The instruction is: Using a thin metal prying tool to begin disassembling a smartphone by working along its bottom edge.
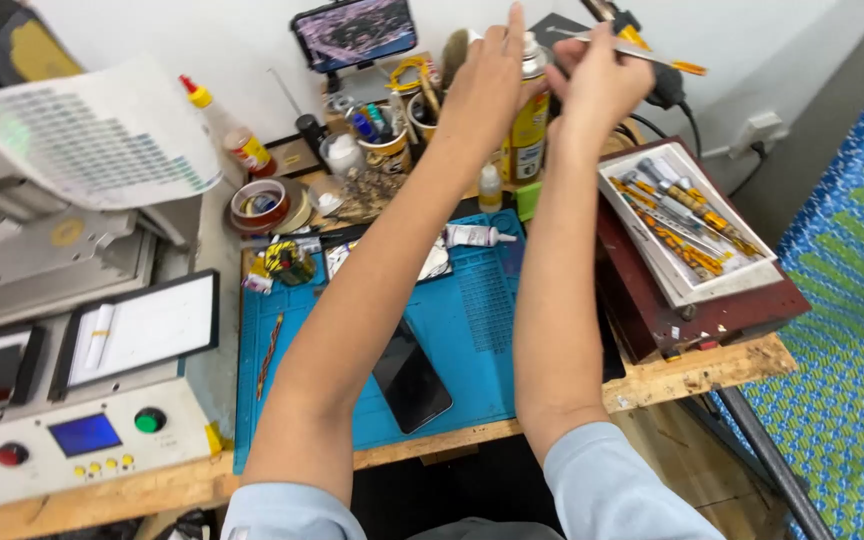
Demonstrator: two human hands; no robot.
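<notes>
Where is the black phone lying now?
The black phone lies on the blue mat, near the table's front edge, between the person's two forearms.

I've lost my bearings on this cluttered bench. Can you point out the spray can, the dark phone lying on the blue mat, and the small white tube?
spray can [529, 130], head view, on its yellow body.
dark phone [412, 382], head view, middle of its screen.
small white tube [472, 236], head view, on its body.

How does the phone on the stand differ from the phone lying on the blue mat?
The phone on the stand is raised at the back of the bench, and its screen is lit with a picture. The phone on the blue mat lies flat, dark, partly hidden under the left forearm. Both are slim dark rectangles.
</notes>
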